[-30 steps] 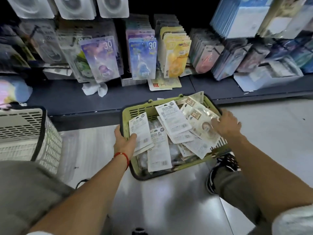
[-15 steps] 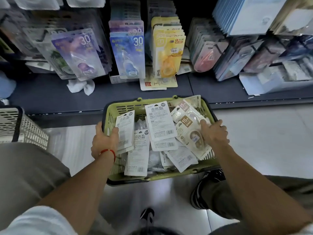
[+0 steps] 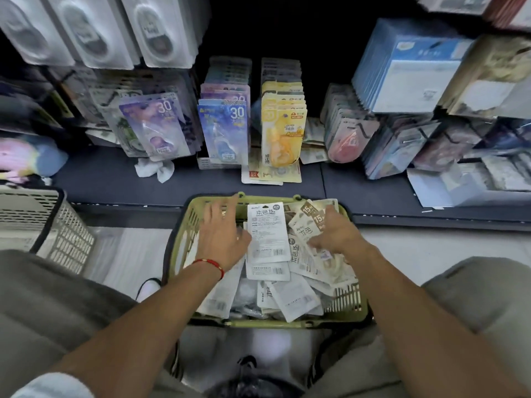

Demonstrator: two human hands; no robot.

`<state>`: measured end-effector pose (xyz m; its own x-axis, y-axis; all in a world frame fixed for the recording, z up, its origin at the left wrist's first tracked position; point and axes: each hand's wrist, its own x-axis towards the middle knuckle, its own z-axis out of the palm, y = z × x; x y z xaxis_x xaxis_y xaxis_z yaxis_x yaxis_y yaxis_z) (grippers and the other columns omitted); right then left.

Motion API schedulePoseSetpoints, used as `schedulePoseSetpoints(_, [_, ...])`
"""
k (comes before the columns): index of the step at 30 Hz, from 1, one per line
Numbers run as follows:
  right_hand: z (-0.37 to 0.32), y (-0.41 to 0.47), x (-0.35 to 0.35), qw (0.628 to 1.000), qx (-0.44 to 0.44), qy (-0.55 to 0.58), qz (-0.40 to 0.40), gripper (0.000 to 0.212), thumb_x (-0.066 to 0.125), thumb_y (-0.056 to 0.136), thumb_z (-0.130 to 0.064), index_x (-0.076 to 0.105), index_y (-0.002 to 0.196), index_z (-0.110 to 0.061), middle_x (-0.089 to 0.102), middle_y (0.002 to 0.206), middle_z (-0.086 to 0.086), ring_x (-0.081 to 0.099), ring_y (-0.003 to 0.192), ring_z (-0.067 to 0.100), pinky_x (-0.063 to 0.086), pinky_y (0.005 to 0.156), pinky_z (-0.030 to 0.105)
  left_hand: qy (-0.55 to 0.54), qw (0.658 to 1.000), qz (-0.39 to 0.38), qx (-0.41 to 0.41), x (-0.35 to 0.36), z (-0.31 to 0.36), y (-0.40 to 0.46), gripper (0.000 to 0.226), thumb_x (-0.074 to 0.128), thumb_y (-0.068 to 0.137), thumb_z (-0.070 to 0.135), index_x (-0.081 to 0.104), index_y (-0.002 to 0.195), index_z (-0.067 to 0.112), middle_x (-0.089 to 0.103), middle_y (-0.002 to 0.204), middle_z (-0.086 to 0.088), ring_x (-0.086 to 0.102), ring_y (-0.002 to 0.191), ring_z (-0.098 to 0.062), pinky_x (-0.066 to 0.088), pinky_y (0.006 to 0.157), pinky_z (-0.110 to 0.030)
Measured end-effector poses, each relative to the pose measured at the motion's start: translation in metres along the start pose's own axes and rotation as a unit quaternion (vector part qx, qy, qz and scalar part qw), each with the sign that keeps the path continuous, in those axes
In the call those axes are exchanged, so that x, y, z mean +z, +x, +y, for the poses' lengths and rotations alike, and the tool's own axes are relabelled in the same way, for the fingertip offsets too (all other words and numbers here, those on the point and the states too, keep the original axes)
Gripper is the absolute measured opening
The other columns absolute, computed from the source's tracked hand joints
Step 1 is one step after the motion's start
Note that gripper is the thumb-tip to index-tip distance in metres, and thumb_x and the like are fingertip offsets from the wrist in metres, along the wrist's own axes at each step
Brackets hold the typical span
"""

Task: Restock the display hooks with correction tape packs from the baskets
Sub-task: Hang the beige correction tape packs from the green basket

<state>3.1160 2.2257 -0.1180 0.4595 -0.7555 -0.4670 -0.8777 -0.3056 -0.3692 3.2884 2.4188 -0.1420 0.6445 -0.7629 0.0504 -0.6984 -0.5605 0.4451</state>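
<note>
Head view is showing both my hands now off the green basket (image 3: pixel 349 307) rim and over the correction tape packs (image 3: pixel 268 234): left hand (image 3: pixel 221 237) spread open, right hand (image 3: pixel 336 235) loosely open, gripping nothing. I'm starting to sort packs for the display hooks (image 3: pixel 283 90).

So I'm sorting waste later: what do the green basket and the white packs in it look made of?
The green slotted basket looks like moulded matte plastic, given its uniform slotted walls. The white flat correction tape packs look like printed card backs, probably with clear film or blister fronts, since some glint; the blur leaves that open.
</note>
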Motion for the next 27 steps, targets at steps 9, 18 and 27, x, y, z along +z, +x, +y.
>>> schedulePoseSetpoints(9, [-0.044,-0.04,-0.029,0.87,-0.159,0.466,-0.027,0.032,0.089,0.084,-0.021,0.075,0.113,-0.019,0.082,0.107,0.005,0.079,0.098,0.026,0.063,0.091,0.052,-0.573,0.779,-0.243,-0.08,-0.017,0.041,0.002,0.074,0.087,0.084,0.036,0.053,0.149,0.024,0.068,0.142,-0.002,0.065,0.132,-0.023,0.054,0.108,-0.039])
schedulePoseSetpoints(18, [-0.055,-0.023,0.044,0.984,-0.169,0.048,0.033,0.062,0.045,0.106,-0.057,0.043,0.157,-0.02,0.042,0.159,0.008,0.041,0.143,0.022,0.035,0.121,0.043,-0.64,0.728,-0.118,-0.217,-0.04,-0.061,0.026,0.065,0.086,0.075,0.01,0.061,0.135,0.014,0.075,0.127,-0.017,0.076,0.11,-0.037,0.064,0.082,-0.051])
schedulePoseSetpoints(27, [-0.073,-0.034,0.111,0.966,-0.136,-0.203,-0.083,0.096,0.048,0.106,-0.046,-0.017,0.165,-0.009,-0.022,0.171,0.022,-0.017,0.158,0.048,0.008,0.125,0.07,-0.567,0.789,-0.012,-0.235,-0.038,-0.069,0.035,0.068,0.098,0.066,0.027,0.065,0.125,0.025,0.081,0.114,0.001,0.079,0.103,-0.023,0.063,0.087,-0.046])
